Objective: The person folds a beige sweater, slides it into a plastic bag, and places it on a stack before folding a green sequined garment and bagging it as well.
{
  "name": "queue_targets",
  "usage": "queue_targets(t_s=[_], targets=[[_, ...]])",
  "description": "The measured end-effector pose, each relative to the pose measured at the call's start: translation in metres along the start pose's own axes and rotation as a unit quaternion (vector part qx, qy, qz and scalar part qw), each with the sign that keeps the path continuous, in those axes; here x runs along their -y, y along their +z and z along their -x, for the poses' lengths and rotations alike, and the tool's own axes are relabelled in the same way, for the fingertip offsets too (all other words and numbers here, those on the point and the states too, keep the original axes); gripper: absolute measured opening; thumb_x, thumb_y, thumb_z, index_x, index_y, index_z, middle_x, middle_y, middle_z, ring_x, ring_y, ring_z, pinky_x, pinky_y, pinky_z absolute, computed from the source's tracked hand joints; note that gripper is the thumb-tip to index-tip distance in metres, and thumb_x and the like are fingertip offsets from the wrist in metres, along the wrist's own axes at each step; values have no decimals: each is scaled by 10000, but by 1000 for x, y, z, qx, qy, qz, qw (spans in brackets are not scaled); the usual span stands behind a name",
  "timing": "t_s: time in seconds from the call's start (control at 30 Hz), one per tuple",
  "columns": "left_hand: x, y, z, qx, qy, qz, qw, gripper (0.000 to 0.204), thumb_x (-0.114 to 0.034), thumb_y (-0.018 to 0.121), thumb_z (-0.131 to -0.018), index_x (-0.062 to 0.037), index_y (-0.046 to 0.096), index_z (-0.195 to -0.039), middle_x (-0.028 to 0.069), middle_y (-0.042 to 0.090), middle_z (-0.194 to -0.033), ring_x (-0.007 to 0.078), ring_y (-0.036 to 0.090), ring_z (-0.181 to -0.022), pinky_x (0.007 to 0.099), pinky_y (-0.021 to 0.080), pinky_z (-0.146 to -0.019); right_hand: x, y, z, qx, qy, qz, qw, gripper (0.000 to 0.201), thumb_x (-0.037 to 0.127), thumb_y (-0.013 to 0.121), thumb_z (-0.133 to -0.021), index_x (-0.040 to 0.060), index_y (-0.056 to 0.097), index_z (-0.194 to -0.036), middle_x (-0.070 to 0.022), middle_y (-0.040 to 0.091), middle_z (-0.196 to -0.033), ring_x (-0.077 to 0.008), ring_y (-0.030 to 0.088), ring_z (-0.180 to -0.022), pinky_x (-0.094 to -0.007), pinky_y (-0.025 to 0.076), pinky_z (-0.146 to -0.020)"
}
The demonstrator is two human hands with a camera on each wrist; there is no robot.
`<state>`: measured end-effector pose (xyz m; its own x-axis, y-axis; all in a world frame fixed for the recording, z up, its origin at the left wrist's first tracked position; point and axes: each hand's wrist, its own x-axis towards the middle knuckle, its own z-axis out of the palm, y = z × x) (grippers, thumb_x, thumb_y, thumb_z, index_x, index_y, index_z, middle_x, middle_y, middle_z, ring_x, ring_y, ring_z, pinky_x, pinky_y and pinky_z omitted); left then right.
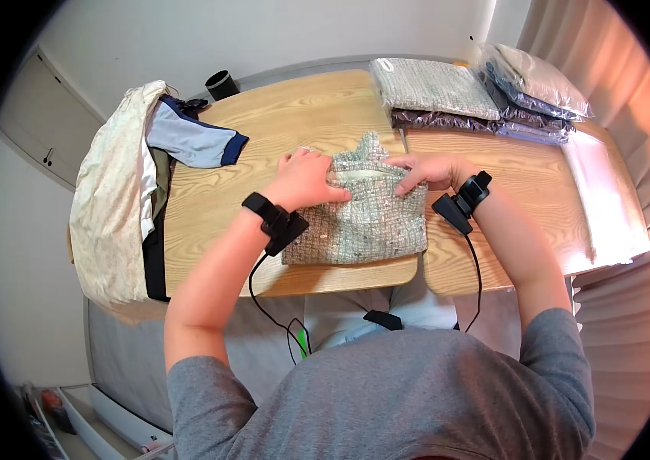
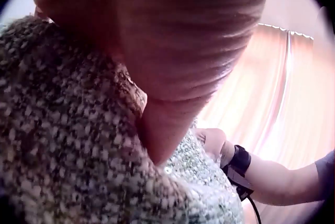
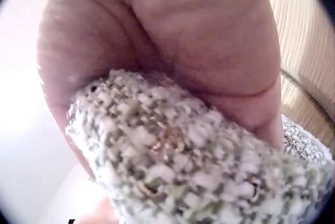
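A folded tweed garment (image 1: 363, 222), grey-green and white with a nubby weave, lies near the front edge of the table. My left hand (image 1: 302, 181) holds its far left part, thumb across the top and fingers over the far side. Opposite it, my right hand (image 1: 431, 173) grips the far right edge, thumb on top of the cloth and fingers behind. Between the hands a pale strip shows, and a flap of the cloth sticks up beyond it. In the right wrist view the bunched tweed (image 3: 172, 140) fills the palm. Cloth (image 2: 68, 124) bulges under the left hand in the left wrist view.
Clear-bagged folded clothes (image 1: 440, 88) are stacked at the back right, with more bagged clothes (image 1: 536, 80) beside them. Clear plastic sheets (image 1: 605, 199) lie at the right edge. Loose clothes (image 1: 114, 207) hang over the left edge. A black bin (image 1: 222, 85) stands behind the table.
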<state>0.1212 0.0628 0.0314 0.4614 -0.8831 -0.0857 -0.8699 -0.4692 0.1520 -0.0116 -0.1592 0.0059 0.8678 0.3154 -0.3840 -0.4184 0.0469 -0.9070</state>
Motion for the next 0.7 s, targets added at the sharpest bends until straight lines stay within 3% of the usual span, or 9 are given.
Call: queue_targets(t_s=[0.07,0.13,0.23,0.3,0.4,0.5,0.57,0.67,0.7], targets=[[1,-8,-7,76,3,-6,997,860,-591,714,-643,-28,515,-1262,174,595,-1142,312,483,-1166,486,303,-1003,0,-2,-5,-22,9,32,999,663,-36,635,-778,18,369,-1383,-82,521,-1268,-160,511,-1137,-295,413,-982],[5,-16,-4,66,13,10,998,801,-542,735,-658,-20,539,-1233,167,622,-1091,311,513,-1127,424,361,-974,2,-1,-6,2,-1,43,999,635,-22,629,-790,19,383,-1374,-72,527,-1251,-153,506,-1132,-295,406,-983],[10,-18,0,88,94,185,974,677,-464,741,-706,-4,576,-1175,168,626,-1079,315,542,-1079,364,413,-922,1,-3,-12,28,-16,84,996,577,24,611,-823,17,402,-1360,-61,530,-1240,-145,491,-1131,-294,384,-990],[4,-12,5,10,188,271,944,589,-406,728,-753,20,585,-1133,179,628,-1059,309,573,-1027,357,447,-866,1,0,-14,33,-20,114,993,549,54,600,-843,13,408,-1355,-60,527,-1245,-144,481,-1135,-293,370,-996],[-8,-24,4,123,90,208,966,583,-408,706,-779,22,567,-1148,208,616,-1079,319,589,-1005,385,459,-847,8,16,-13,6,-34,149,988,495,121,569,-882,23,423,-1344,-79,532,-1246,-158,468,-1143,-295,346,-1004],[-27,-33,10,129,33,102,986,588,-417,693,-791,15,556,-1166,230,606,-1094,341,584,-1012,388,465,-849,9,28,-11,-59,-34,350,934,450,190,529,-923,40,433,-1335,-95,538,-1237,-166,465,-1148,-295,343,-1003],[-14,-10,5,87,73,115,987,562,-415,690,-785,10,572,-1134,219,613,-1078,348,585,-1000,395,468,-849,-7,24,-22,-123,-61,383,913,407,217,497,-940,55,460,-1312,-96,550,-1216,-170,482,-1130,-307,352,-995],[-4,7,6,26,133,139,981,504,-388,687,-780,-18,588,-1108,194,619,-1064,349,583,-996,407,468,-851,14,17,-10,-103,-51,401,909,370,216,476,-947,53,492,-1279,-91,554,-1213,-159,495,-1114,-305,369,-981],[-4,8,9,8,154,149,977,473,-365,688,-782,-42,588,-1112,180,618,-1066,343,579,-1004,410,465,-853,29,10,-2,-70,-82,310,945,346,106,503,-899,57,524,-1241,-93,562,-1197,-170,512,-1101,-306,381,-978]])
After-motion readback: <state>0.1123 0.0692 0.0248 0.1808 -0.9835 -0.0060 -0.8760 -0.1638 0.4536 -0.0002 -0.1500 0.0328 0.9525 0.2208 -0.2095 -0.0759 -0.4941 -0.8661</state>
